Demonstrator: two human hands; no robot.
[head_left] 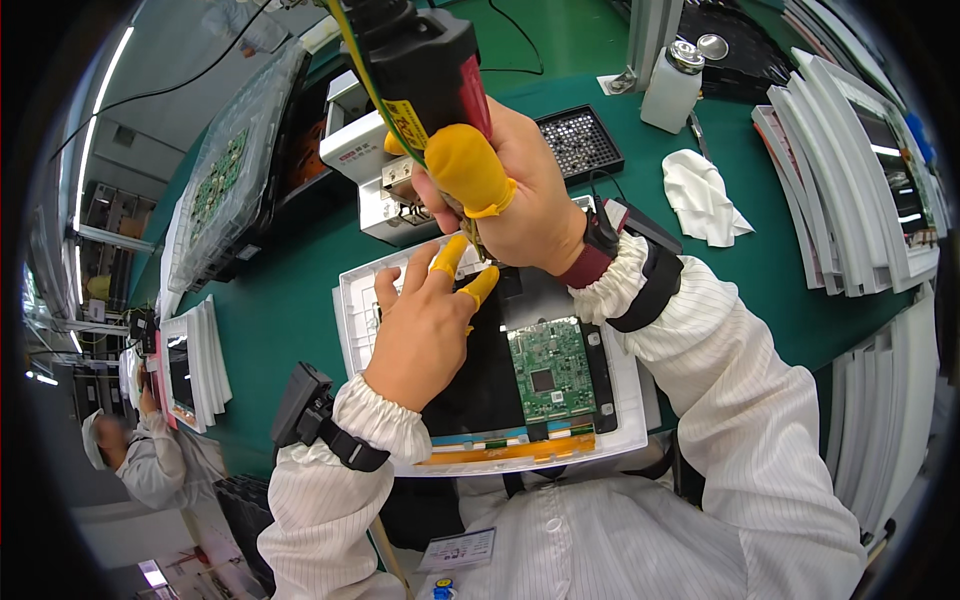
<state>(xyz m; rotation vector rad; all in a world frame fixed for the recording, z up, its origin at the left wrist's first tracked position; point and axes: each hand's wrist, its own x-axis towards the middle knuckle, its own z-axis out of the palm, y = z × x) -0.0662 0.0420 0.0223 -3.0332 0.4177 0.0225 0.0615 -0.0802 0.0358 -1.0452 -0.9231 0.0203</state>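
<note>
My right hand (530, 185) is wrapped around a black and red electric screwdriver (425, 75). The tool stands upright, its lower end over the far part of a white-framed display panel (625, 420). A yellow finger cot covers my right thumb. My left hand (420, 325) rests over the panel's far left part, fingers spread, with yellow finger cots on two digits beside the screwdriver's lower end. Whether those fingertips touch a small part is hidden. A green circuit board (552, 370) lies on the panel's dark back, right of my left hand. An orange strip (510, 450) runs along the near edge.
Behind the panel stand a white screw-feeder machine (385, 205) and a black tray of small metal parts (580, 145). A white pump bottle (673, 90) and white cloth (700, 198) lie farther right. Stacked white frames (815, 180) line the right side. Another person (150, 455) sits at left.
</note>
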